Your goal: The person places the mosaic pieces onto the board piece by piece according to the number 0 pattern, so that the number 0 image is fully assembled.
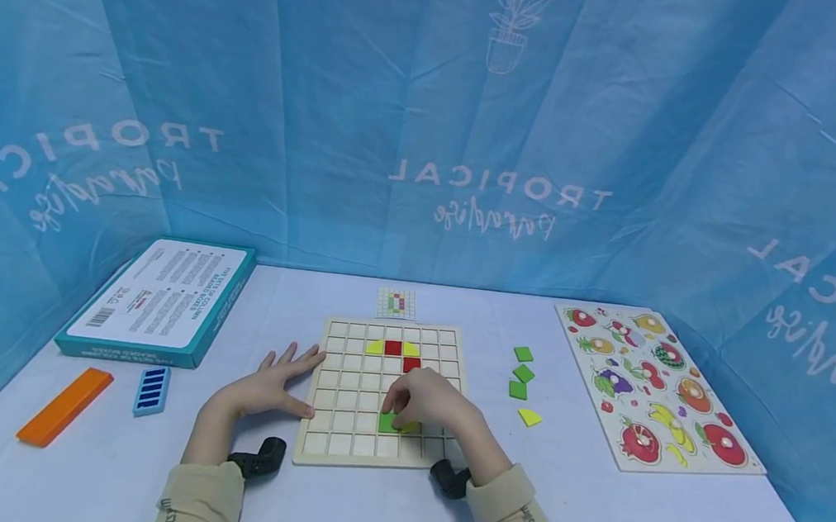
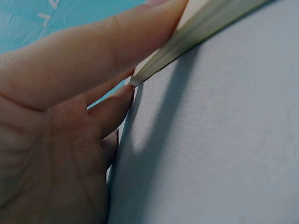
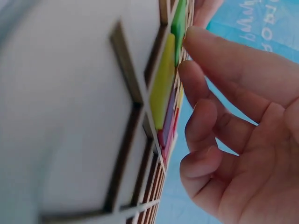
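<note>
Take the wooden grid board (image 1: 381,395) as your landmark and read the table from its left. Far to the left of it lie a flat orange bar (image 1: 65,406) and a ribbed blue block (image 1: 152,391), with a teal box (image 1: 161,301) behind them, printed side up.

Your left hand (image 1: 269,385) lies flat against the board's left edge, fingers straight and spread; the left wrist view shows them pressed along the thin plywood rim, gripping nothing.

On the board, a red square (image 1: 393,347) flanked by two yellow pieces sits in the second row from the far edge, with another red square (image 1: 412,365) just below. Your right hand (image 1: 426,401) hovers over the board's lower rows, fingers loosely curled above a green tile (image 1: 387,422) and a yellow tile (image 3: 162,84) that lie side by side in adjoining cells. Whether your fingertips actually pinch either one, I cannot tell. Both tiles sit directly beneath that hand, far nearer to it than to the left. They look smooth, thin and glossy against the matt pale wood.

Right of the board wait three loose green squares (image 1: 523,372) and a yellow triangle (image 1: 529,417); farther right lies a fruit peg puzzle (image 1: 656,390).
</note>
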Available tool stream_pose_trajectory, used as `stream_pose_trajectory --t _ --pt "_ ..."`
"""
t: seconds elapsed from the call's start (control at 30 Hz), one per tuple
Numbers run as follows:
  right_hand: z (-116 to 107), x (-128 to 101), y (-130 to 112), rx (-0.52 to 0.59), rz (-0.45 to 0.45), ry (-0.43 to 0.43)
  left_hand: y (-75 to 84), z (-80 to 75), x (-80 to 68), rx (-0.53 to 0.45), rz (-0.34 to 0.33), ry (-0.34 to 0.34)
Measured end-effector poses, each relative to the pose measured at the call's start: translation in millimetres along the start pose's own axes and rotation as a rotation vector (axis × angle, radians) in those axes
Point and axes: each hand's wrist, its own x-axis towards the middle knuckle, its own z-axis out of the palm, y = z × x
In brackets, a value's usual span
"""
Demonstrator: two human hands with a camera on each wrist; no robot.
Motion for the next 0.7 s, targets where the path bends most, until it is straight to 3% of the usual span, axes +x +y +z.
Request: stream_pose_trajectory --t 0.37,0.7 --pt "-28 -7 23 0.168 -0.010 0.150 -1.3 -0.1 1.4 0.010 -0.011 0.004" --pt "-45 -25 58 0.209 0.109 0.236 1.1 0.7 1.1 0.003 -0.024 0.005"
